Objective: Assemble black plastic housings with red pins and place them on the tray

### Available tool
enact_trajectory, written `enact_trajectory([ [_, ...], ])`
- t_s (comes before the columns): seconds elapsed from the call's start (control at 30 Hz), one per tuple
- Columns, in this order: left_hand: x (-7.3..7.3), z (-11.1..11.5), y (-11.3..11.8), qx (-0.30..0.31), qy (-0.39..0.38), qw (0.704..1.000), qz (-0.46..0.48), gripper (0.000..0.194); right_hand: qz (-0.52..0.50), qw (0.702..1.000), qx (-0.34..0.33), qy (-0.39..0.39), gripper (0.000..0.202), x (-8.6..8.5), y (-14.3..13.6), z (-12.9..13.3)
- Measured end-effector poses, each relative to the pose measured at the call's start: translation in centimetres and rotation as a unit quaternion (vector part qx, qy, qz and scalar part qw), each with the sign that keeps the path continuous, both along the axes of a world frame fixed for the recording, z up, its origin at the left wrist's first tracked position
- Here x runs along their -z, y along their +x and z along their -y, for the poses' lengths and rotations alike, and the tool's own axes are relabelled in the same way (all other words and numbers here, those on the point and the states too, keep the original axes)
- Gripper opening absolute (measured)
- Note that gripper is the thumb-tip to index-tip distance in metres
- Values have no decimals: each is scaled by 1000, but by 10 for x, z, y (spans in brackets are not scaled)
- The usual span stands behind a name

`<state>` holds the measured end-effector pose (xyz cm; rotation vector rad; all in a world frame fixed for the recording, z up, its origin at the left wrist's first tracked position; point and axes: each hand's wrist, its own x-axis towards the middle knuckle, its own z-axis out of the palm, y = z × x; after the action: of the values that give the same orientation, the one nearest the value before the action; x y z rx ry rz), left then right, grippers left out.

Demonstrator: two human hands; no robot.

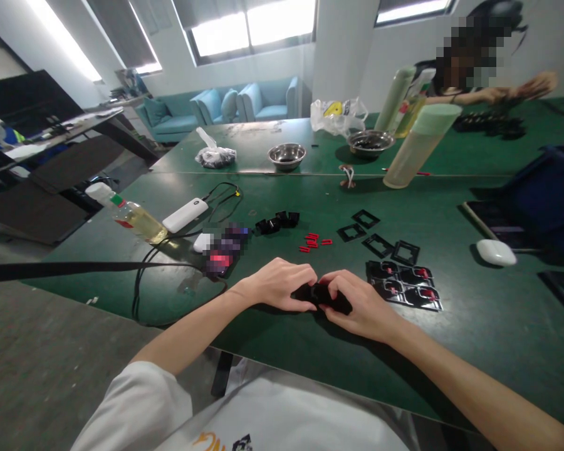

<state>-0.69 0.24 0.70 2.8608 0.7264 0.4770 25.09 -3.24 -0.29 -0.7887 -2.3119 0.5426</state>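
Note:
Both hands meet over the green table near its front edge. My left hand (284,285) is closed on the left end of a small black plastic part (305,292). My right hand (355,304) grips the right side of the same part, its fingers hiding much of it. Just beyond my hands lie several small red clips (312,240). Several black boxy pieces (277,222) sit in a row behind them to the left. On the right are several black square frames (378,244). Closer to my right hand rests a group of glossy black panels (404,285) with red bits on them.
Left of my hands are a phone (228,250), a white power bank (185,215) with cables and a leaning bottle (129,216). Farther back stand metal bowls (286,156) and a tall tumbler (420,147). A white earbud case (496,252) lies right. Another person's hands work at the far right.

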Motion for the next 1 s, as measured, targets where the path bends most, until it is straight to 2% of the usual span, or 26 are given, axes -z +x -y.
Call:
enact_trajectory([
  [0.33,0,-1,1,4,-34,999,-32,48,27,1000,-8,12,28,-1,-1,-1],
  [0.67,-1,-3,-1,1,-46,999,-21,53,32,999,-1,-14,30,-1,-1,-1],
  [0.83,-2,-6,-4,5,-53,999,-5,67,40,999,-2,-14,31,1,-1,-2],
  [1.0,-3,-12,-8,-10,-19,1000,-9,59,48,999,-2,-14,31,1,0,-2],
])
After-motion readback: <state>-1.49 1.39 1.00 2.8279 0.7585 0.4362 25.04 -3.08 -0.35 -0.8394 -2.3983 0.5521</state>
